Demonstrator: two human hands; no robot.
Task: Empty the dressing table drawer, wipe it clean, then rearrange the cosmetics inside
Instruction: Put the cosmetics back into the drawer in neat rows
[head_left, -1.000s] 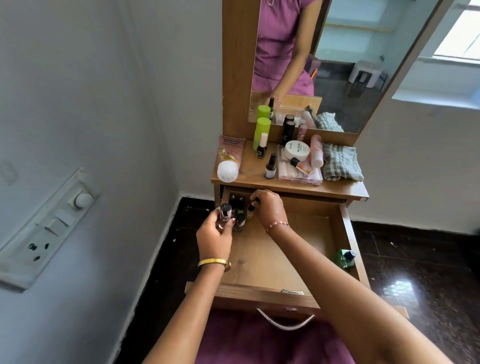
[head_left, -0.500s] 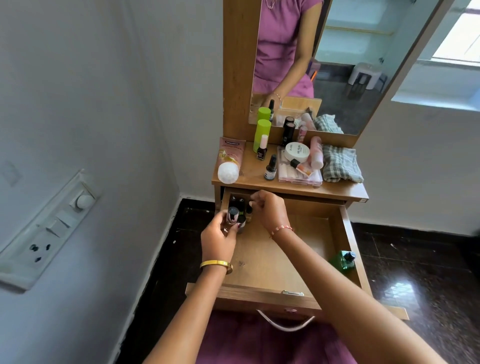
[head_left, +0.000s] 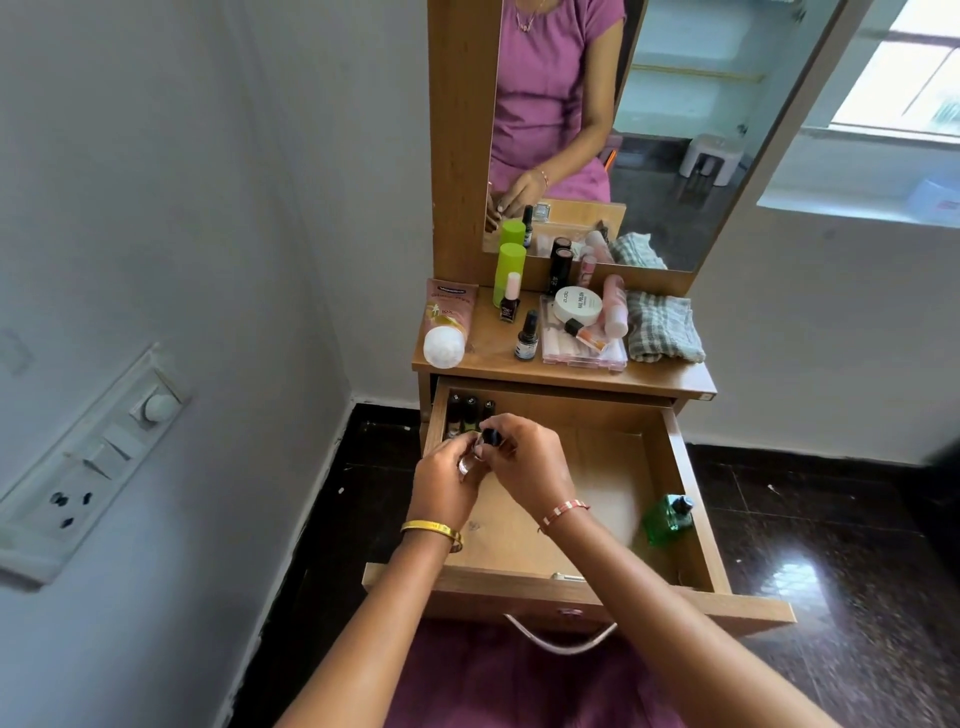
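Hands meet mid-frame over open drawer (head_left: 691, 499): left hand (head_left: 444, 486) and right hand (head_left: 524, 465) fingers both pinch small dark-capped bottle (head_left: 487, 440). Three bottles (head_left: 470, 413) stand in drawer's upper-left corner; green bottle (head_left: 667, 519) at right wall.

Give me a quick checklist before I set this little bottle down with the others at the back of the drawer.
1. Small bottle held firmly: ok, left hand and right hand both grip it.
2. Its cap fully closed: cannot tell, fingers cover it.
3. Free spot beside the row of bottles in the back left corner: ok, bare wood to their right.
4. Drawer open wide enough: ok.
5. Green bottle out of the way: ok, it sits by the right wall.
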